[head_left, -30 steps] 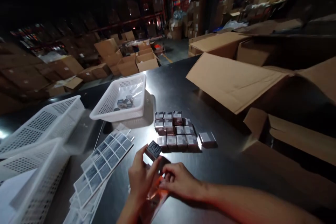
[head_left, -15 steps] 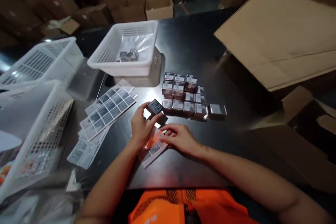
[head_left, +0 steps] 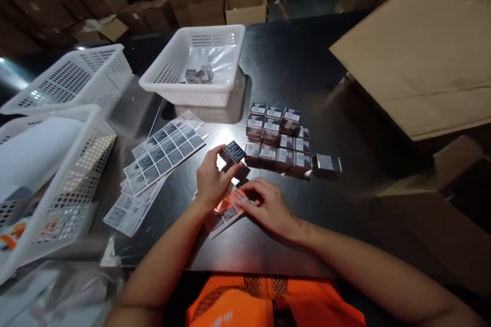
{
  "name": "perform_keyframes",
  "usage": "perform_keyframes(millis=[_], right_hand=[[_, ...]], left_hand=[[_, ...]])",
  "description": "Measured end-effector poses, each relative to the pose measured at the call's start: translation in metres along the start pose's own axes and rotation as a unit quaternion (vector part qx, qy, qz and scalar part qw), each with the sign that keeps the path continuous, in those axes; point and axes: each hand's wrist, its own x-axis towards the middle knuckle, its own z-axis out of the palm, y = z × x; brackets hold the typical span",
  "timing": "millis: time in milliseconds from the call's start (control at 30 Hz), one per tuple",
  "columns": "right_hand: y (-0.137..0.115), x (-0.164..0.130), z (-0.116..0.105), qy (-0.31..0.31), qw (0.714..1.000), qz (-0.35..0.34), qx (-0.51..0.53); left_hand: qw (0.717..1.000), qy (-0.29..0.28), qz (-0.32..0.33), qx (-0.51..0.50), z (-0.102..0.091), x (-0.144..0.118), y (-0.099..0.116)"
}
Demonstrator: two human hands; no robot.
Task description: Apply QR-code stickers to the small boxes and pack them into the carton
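Left hand (head_left: 210, 183) grip pinching small box (head_left: 233, 152); right hand (head_left: 268, 208) fingertips curled on label sheet (head_left: 227, 210), flat.

bare forearms, orange mesh-panelled vest (head_left: 268, 304)

left hand (head_left: 210, 181) — small box (head_left: 233, 152) edged nearer the box rows (head_left: 276, 138) | view dropped from shelves to table

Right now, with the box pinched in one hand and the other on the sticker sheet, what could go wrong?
1. The left hand holds the small dark box only by fingertips; it might slip or twist.
2. That box hangs close to the rows of labelled boxes; a nudge could knock them askew.
3. The right hand presses the orange-tinted label sheet; a label may crease.
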Motion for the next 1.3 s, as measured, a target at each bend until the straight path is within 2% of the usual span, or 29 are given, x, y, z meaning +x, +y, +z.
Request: perform_keyframes(millis=[100,167,267,367,467,500,567,633,667,767,867,933,1067,1200,1300], right_hand=[[-0.002,-0.003,-0.004,0.044,0.979,-0.146,-0.133],[-0.003,-0.004,-0.006,0.067,0.956,-0.204,-0.202],[-0.004,-0.007,-0.01,0.059,0.926,-0.271,-0.257],[-0.009,-0.009,-0.015,0.062,0.9,-0.361,-0.237],[-0.016,-0.011,-0.024,0.12,0.888,-0.419,-0.146],[-0.017,-0.011,-0.027,0.153,0.891,-0.412,-0.115],[-0.015,-0.008,-0.034,0.221,0.909,-0.349,-0.059],[-0.008,-0.002,-0.04,0.263,0.926,-0.27,-0.023],[-0.002,0.002,-0.042,0.263,0.935,-0.239,-0.009],[0.009,0.014,-0.044,0.184,0.963,-0.183,0.071],[0.008,0.019,-0.042,0.093,0.97,-0.121,0.188],[0.002,0.017,-0.039,0.076,0.966,-0.082,0.234],[-0.005,0.012,-0.035,0.055,0.967,-0.043,0.246],[0.005,0.01,-0.034,0.016,0.988,-0.074,0.136],[0.005,0.008,-0.039,0.009,0.993,-0.111,0.034]], left_hand=[[1.0,-0.006,0.021,0.003,0.0,-0.002,-0.002],[0.999,-0.012,0.047,-0.002,0.001,-0.004,-0.001],[0.996,-0.015,0.085,-0.003,0.001,-0.008,0.003],[0.998,0.009,0.061,0.0,-0.001,-0.008,0.007],[0.998,0.028,0.014,-0.059,-0.006,-0.004,0.007],[0.996,0.024,-0.007,-0.09,-0.007,-0.002,0.007],[0.983,-0.01,-0.063,-0.174,-0.008,-0.001,0.009],[0.948,-0.061,-0.118,-0.29,-0.009,-0.003,0.014],[0.922,-0.084,-0.141,-0.35,-0.008,-0.005,0.018],[0.846,-0.132,-0.19,-0.48,-0.005,-0.013,0.03],[0.811,-0.171,-0.204,-0.521,-0.001,-0.019,0.036],[0.82,-0.186,-0.189,-0.507,0.004,-0.021,0.033],[0.869,-0.236,-0.141,-0.411,0.014,-0.021,0.022],[0.886,-0.22,-0.133,-0.386,0.02,-0.016,0.019],[0.895,-0.208,-0.156,-0.363,0.012,-0.007,0.022]])
